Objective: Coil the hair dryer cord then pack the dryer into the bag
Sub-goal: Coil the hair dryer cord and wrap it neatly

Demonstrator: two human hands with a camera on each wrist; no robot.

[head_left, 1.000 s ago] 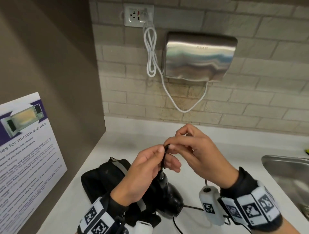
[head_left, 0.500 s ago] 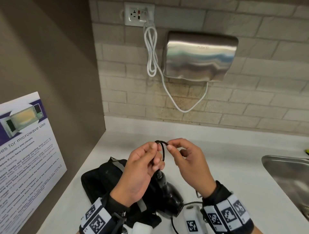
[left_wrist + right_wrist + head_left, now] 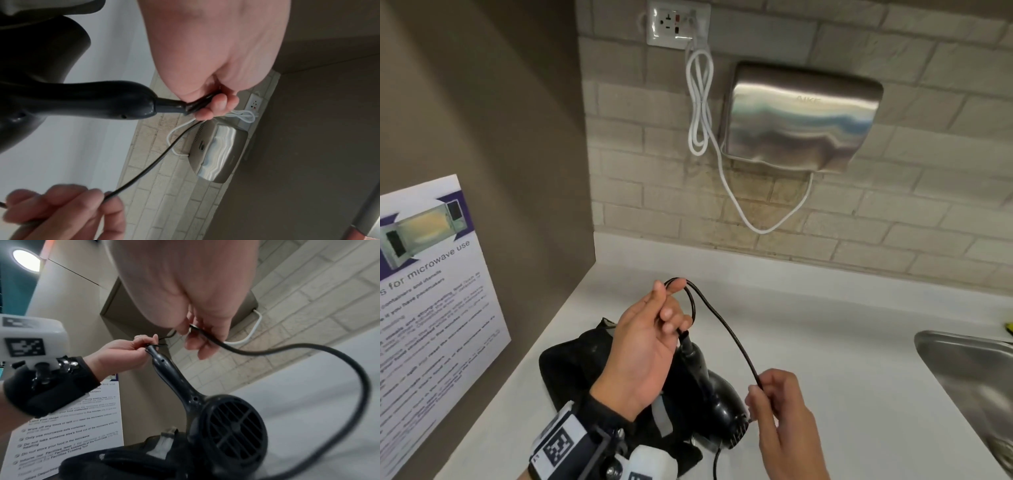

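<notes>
The left hand [image 3: 643, 346] pinches a small loop of thin black cord [image 3: 726, 332] at the handle end of the black plastic hair dryer [image 3: 717, 401]. The right hand [image 3: 784, 418], lower and nearer the body, pinches the cord farther along. Feed equal loops into the left hand, without twist. The dryer stands over the black fabric bag [image 3: 575, 373] on the white tabletop [image 3: 825, 342].

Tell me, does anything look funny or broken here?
Nothing looks broken or spilled. The left hand pinches a small loop of the black cord at the end of the hair dryer handle, the right hand holds the cord lower down, and the black bag lies underneath.
</notes>
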